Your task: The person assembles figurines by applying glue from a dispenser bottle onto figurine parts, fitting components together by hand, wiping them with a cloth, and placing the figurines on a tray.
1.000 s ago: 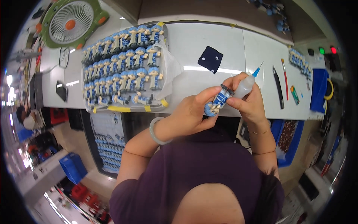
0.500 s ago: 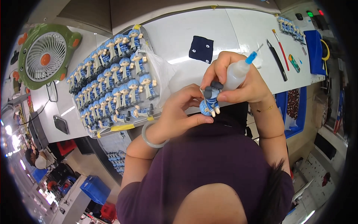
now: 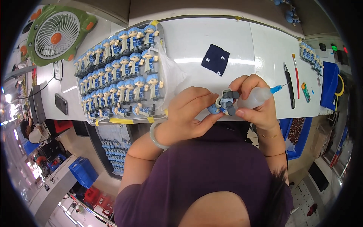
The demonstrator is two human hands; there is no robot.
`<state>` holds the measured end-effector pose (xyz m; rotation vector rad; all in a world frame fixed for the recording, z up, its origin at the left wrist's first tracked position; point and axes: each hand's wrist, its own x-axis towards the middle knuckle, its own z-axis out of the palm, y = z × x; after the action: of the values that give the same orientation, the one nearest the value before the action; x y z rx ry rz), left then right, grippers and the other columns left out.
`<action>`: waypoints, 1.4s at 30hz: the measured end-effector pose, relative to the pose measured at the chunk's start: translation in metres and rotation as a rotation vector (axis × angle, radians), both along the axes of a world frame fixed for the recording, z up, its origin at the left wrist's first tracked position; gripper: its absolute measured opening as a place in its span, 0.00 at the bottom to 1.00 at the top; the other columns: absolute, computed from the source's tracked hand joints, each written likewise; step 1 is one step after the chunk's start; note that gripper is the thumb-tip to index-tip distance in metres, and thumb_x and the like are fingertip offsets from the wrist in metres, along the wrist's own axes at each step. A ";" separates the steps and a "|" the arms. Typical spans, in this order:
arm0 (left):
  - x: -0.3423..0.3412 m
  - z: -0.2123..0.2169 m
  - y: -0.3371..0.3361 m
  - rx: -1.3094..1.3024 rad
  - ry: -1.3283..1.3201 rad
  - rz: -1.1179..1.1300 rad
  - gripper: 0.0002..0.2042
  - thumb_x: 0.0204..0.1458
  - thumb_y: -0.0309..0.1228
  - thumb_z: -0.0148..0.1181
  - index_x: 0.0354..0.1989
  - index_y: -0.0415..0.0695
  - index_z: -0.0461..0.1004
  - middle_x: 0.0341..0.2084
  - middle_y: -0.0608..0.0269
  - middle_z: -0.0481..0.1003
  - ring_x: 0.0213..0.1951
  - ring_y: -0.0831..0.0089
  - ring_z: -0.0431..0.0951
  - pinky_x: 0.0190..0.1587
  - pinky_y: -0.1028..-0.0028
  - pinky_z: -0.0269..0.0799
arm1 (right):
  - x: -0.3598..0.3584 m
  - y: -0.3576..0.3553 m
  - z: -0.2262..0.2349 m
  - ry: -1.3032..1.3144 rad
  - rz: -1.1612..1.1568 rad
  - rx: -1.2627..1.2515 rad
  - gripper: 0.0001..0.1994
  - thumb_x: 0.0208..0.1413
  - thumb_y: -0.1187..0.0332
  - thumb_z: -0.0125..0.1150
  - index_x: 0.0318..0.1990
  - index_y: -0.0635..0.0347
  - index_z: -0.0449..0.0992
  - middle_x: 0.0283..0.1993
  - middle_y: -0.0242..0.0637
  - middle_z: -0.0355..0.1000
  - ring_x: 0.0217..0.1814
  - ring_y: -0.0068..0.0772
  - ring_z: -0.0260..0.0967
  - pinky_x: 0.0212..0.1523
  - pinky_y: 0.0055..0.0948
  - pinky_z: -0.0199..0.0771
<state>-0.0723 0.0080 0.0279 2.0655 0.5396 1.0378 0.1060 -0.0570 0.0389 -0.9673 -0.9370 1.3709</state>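
I observe: left fingers pinch a figurine; right fingers encircle a needle-tipped bottle; ten-o'clock tray contains more figurines.

Left fingers and right fingers curl toward each other.

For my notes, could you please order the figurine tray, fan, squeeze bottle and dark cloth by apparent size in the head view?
1. Figurine tray
2. Fan
Unranked: squeeze bottle and dark cloth, alike; bottle probably nearer camera.
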 end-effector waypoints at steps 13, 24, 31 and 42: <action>0.016 -0.003 0.000 -0.070 0.134 0.027 0.19 0.28 0.21 0.68 0.31 0.40 0.67 0.28 0.58 0.67 0.29 0.66 0.69 0.28 0.74 0.66 | 0.004 0.006 -0.003 -0.111 -0.128 0.077 0.17 0.31 0.77 0.68 0.29 0.57 0.65 0.39 0.38 0.69 0.34 0.19 0.63 0.36 0.19 0.65; 0.005 -0.006 -0.004 -0.386 0.041 -0.141 0.19 0.28 0.21 0.67 0.33 0.39 0.69 0.30 0.59 0.67 0.30 0.69 0.70 0.31 0.76 0.68 | 0.014 0.011 -0.008 0.058 0.162 0.101 0.17 0.26 0.73 0.71 0.22 0.55 0.65 0.35 0.40 0.72 0.37 0.26 0.68 0.39 0.22 0.65; 0.004 -0.003 0.000 -0.186 0.068 -0.116 0.19 0.25 0.20 0.65 0.32 0.38 0.70 0.29 0.58 0.68 0.30 0.67 0.71 0.31 0.74 0.68 | 0.010 0.013 -0.006 0.034 0.190 0.133 0.17 0.27 0.73 0.71 0.22 0.56 0.65 0.36 0.42 0.73 0.38 0.28 0.69 0.41 0.24 0.66; -0.002 -0.013 -0.004 -0.605 -0.117 -0.220 0.22 0.36 0.28 0.67 0.38 0.43 0.61 0.39 0.57 0.65 0.39 0.72 0.67 0.39 0.76 0.65 | 0.016 -0.009 0.004 -0.019 -0.025 -0.070 0.12 0.43 0.71 0.58 0.36 0.60 0.64 0.41 0.38 0.65 0.44 0.27 0.62 0.45 0.26 0.61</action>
<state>-0.0744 0.0044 0.0154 1.4815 0.4798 0.7426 0.1223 -0.0663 0.0424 -1.0426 -0.8934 1.3837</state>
